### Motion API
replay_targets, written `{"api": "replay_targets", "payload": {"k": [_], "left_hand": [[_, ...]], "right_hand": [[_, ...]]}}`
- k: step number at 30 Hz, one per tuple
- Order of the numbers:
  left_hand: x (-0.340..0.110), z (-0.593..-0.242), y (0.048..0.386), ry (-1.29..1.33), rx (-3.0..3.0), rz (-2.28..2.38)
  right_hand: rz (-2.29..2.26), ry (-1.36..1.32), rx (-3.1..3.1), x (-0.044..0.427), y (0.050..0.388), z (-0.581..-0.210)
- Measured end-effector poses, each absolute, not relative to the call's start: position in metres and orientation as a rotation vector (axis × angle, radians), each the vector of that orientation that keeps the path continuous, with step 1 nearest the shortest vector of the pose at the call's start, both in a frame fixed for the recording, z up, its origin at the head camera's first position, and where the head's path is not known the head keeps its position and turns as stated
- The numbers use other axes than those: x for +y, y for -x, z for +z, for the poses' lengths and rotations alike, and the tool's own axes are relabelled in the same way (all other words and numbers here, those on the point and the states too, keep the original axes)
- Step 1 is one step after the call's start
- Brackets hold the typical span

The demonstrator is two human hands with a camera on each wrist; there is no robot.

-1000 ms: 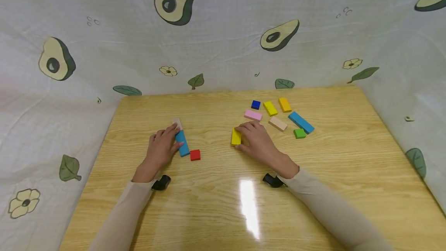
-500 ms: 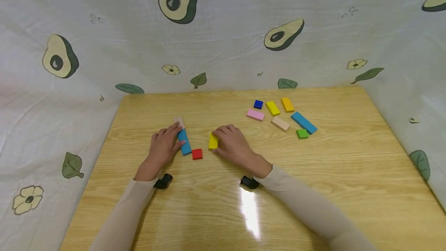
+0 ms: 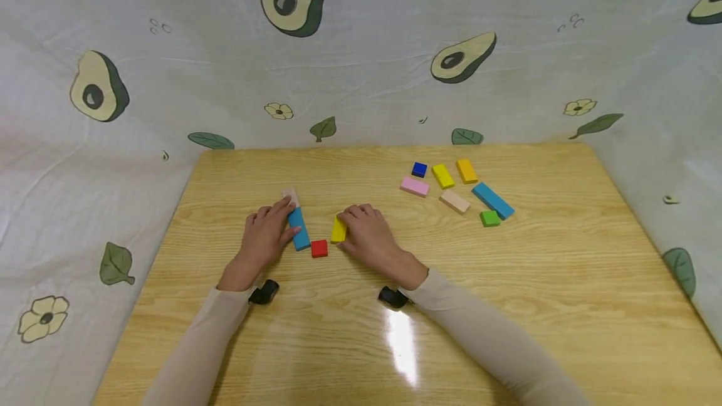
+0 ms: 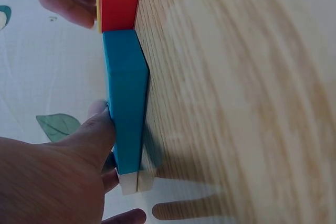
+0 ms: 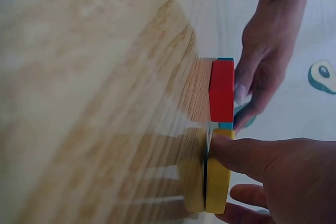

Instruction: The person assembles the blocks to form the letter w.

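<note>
My left hand rests on a long blue block, its thumb on the top face. Its fingertips lie where the blue block meets a pale block at the far end. A red block sits by the blue block's near right corner; I cannot tell whether they touch. Right of it, my right hand pinches a yellow block, thumb at the near end and fingers at the far end. In the right wrist view the yellow block stands near the red block, low over or on the table.
Towards the back right of the wooden table lie loose blocks: dark blue, pink, yellow, orange, beige, long blue and green. An avocado-print cloth hangs behind.
My right hand has slid the yellow block leftward, away from the loose blocks and close to the red one. My left hand has stayed at the blue block.
</note>
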State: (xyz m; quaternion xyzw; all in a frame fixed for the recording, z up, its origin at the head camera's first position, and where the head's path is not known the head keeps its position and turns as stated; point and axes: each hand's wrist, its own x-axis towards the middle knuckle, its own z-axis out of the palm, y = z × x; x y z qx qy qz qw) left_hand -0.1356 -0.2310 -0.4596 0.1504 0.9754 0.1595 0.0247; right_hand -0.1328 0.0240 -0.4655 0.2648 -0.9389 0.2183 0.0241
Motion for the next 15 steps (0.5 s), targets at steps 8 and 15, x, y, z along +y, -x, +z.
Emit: {"api": "replay_targets", "payload": {"k": [8, 15], "left_hand": [[-0.2283, -0.4596, 0.137, -0.468, 3.015, 0.501], [-0.2302, -0.46, 0.1368, -0.468, 3.009, 0.501]], "right_hand": [[0.625, -0.798, -2.925, 0.0189, 0.1347, -0.4655], [0.587, -0.802, -2.947, 0.0155, 0.1346, -0.4644]]}}
